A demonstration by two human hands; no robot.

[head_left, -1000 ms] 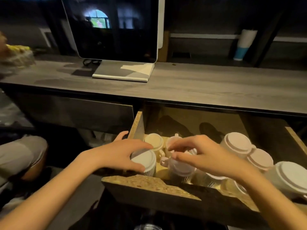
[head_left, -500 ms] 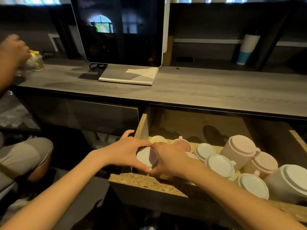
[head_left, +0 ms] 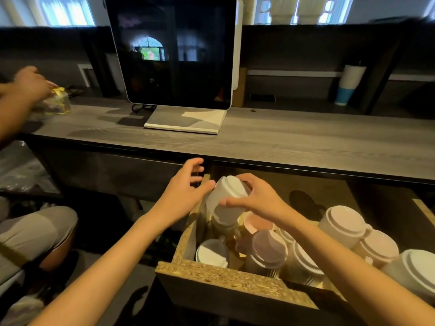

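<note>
A pulled-out wooden drawer point(head_left: 219, 272) under the counter holds several upturned white and pink mugs point(head_left: 343, 223). My right hand point(head_left: 257, 200) grips one white mug point(head_left: 224, 196) and holds it upside down above the drawer's back left corner. My left hand point(head_left: 183, 194) is beside it on the left, fingers spread, with the thumb against the mug's side. Below the raised mug another white mug point(head_left: 213, 255) stands upturned in the front left corner.
A grey wooden counter point(head_left: 282, 140) runs above the drawer, with a dark screen on a white stand point(head_left: 175, 55) on it. Another person's hand point(head_left: 30, 84) reaches over a yellow-wrapped packet at far left. A white and blue cup point(head_left: 348, 84) stands at back right.
Both hands were down in the drawer's left corner around a white mug. Now the mug is lifted up out of the drawer in my right hand, and my left hand has spread beside it.
</note>
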